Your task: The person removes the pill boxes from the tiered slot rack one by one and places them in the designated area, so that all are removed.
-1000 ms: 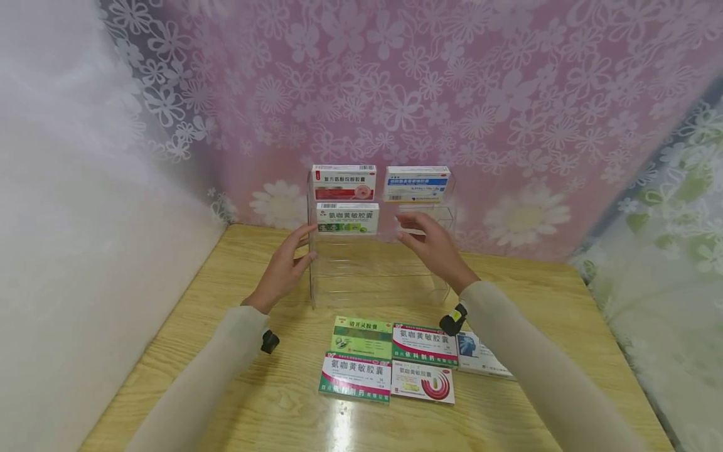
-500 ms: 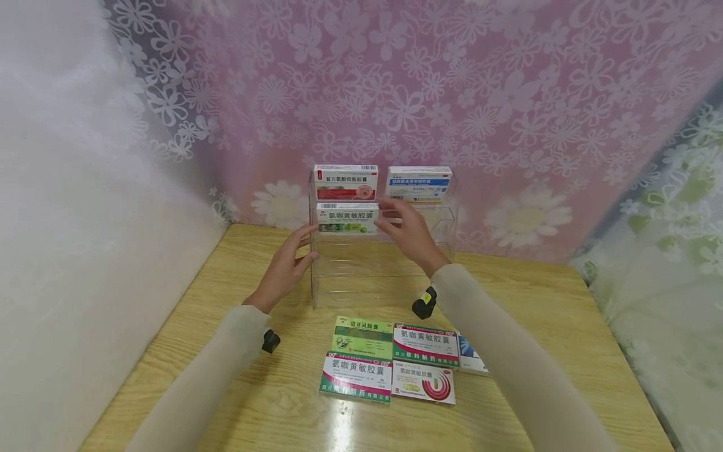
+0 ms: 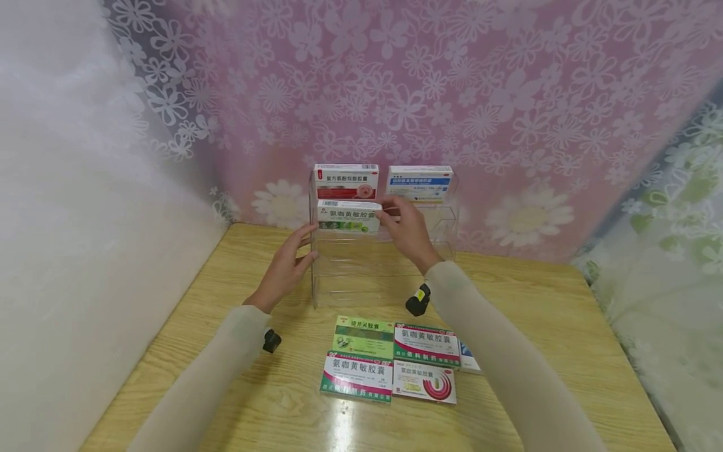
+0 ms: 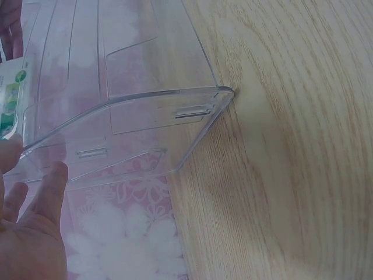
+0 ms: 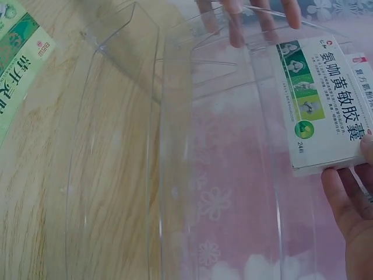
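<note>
A clear stepped rack point(image 3: 373, 293) stands on the table. On its second tier at the left is a white and green medicine box point(image 3: 348, 217); my right hand point(image 3: 410, 232) pinches its right end, thumb on the front, as the right wrist view also shows with the box point(image 5: 320, 111) in the fingers point(image 5: 349, 192). My left hand point(image 3: 284, 270) touches the rack's left side with spread fingers; in the left wrist view this hand point(image 4: 38, 233) lies along the clear side panel point(image 4: 134, 116). The top tier carries a red and white box point(image 3: 346, 182) and a blue and white box point(image 3: 420, 184).
Before the rack, several boxes lie flat on the wooden table point(image 3: 271, 402): a green one point(image 3: 363, 337), two magenta and green ones point(image 3: 357, 378) point(image 3: 426, 344), a white one with red rings point(image 3: 424, 382), and a blue and white one point(image 3: 469, 360) partly behind my right sleeve. Floral cloth hangs behind.
My right hand has moved left from the rack's right half to the white and green box and taken hold of its end. The box has risen slightly. My left hand has stayed in place.
</note>
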### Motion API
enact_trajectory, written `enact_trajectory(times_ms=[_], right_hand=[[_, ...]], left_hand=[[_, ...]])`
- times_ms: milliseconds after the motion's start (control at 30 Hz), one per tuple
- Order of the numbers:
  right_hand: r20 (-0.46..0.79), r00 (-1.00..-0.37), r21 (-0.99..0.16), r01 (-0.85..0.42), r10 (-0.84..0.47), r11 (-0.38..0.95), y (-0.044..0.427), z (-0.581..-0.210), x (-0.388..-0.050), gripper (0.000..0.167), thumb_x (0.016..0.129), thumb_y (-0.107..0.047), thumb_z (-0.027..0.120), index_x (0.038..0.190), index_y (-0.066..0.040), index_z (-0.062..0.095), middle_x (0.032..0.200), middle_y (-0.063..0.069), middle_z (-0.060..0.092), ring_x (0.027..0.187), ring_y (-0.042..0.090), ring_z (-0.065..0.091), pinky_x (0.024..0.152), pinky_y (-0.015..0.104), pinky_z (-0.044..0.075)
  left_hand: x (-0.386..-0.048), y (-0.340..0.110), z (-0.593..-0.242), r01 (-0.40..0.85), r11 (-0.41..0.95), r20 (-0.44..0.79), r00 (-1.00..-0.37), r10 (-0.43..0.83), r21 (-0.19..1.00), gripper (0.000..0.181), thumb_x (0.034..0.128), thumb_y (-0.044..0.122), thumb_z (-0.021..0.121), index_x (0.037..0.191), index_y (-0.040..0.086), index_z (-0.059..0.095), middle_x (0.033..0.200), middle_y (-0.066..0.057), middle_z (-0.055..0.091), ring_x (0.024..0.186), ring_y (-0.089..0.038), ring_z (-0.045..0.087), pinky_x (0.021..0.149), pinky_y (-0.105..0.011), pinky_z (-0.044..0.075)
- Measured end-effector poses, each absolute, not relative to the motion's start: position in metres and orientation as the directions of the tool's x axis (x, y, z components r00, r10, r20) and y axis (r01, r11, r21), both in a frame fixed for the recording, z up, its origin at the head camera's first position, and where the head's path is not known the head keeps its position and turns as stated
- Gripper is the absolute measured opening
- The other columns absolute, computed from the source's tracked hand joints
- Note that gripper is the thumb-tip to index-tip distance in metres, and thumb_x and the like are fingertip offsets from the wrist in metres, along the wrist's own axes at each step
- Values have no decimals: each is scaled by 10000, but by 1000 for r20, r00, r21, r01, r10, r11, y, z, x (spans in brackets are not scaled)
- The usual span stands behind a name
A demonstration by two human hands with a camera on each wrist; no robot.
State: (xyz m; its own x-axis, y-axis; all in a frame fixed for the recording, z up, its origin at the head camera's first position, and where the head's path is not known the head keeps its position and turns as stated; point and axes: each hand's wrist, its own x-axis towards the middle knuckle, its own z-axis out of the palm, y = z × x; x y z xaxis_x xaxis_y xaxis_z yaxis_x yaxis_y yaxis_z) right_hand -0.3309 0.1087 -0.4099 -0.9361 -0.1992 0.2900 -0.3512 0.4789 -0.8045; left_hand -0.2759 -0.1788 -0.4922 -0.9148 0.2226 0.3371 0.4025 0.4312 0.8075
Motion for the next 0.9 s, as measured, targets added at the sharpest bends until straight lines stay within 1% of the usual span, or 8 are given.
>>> enact_trajectory(times_ms=[200, 300, 400, 500, 567, 633, 767, 900], right_hand=[[349, -923, -836, -385, -162, 391, 129, -399, -326, 355, 1116, -205, 662, 1443, -67, 640, 1403, 139, 660, 1274, 314, 690, 1045, 453, 644], [373, -914, -840, -405, -157, 361, 144, -391, -323, 360, 1120, -227, 658, 1450, -85, 646, 1392, 140, 653, 1263, 306, 697, 1039, 427, 647], [379, -913, -834, -408, -153, 371, 163, -384, -318, 373, 1129, -257, 641, 1469, -103, 642, 1399, 138, 653, 1257, 299, 698, 1027, 364, 647], [377, -915, -826, -403, -145, 395, 186, -380, -312, 382, 1133, -250, 629, 1485, -103, 638, 1424, 129, 657, 1235, 280, 701, 986, 273, 645], [372, -918, -817, -393, -134, 422, 202, -378, -307, 386, 1134, -248, 624, 1490, -99, 635, 1437, 112, 656, 1209, 232, 701, 960, 214, 635], [374, -919, -806, -388, -124, 448, 221, -379, -301, 392, 1133, -239, 623, 1493, -84, 633, 1437, 111, 653, 1175, 163, 695, 947, 184, 629], [388, -915, -770, -387, -109, 508, 260, -386, -287, 402, 1134, -229, 621, 1507, -78, 629, 1410, 141, 656, 1104, 10, 668, 912, 136, 617], [373, -922, -737, -363, -106, 570, 298, -398, -274, 417, 1144, -258, 603, 1533, -110, 613, 1400, 122, 645, 1069, -96, 637, 871, 62, 579]], left_hand=[[-276, -179, -493, 401, 436, 333, -916, 225, 806, 671, 1116, 93, 625, 1699, 306, 371, 1810, -43, 258, 1553, -374, 480, 1147, -599, 556], [-276, -179, -493, 398, 435, 331, -916, 225, 807, 663, 1117, 101, 624, 1698, 301, 375, 1811, -38, 256, 1551, -371, 483, 1149, -602, 553], [-277, -179, -494, 399, 431, 332, -916, 224, 809, 662, 1116, 89, 624, 1702, 267, 374, 1810, -50, 258, 1552, -380, 480, 1149, -611, 550], [-277, -179, -495, 392, 428, 330, -919, 215, 814, 662, 1114, 86, 627, 1701, 265, 377, 1808, -46, 264, 1551, -379, 482, 1149, -606, 552], [-277, -179, -495, 388, 424, 328, -921, 211, 818, 666, 1113, 90, 630, 1699, 284, 381, 1806, -37, 268, 1551, -372, 484, 1148, -600, 555], [-276, -179, -495, 388, 423, 326, -921, 213, 819, 664, 1115, 102, 631, 1700, 292, 381, 1806, -28, 268, 1552, -368, 483, 1149, -597, 556], [-276, -179, -494, 396, 421, 330, -917, 224, 816, 654, 1117, 110, 628, 1704, 255, 378, 1807, -34, 265, 1555, -375, 478, 1149, -606, 553], [-277, -180, -495, 392, 428, 324, -919, 226, 814, 653, 1121, 128, 624, 1701, 298, 376, 1809, -17, 258, 1561, -357, 474, 1159, -591, 550]])
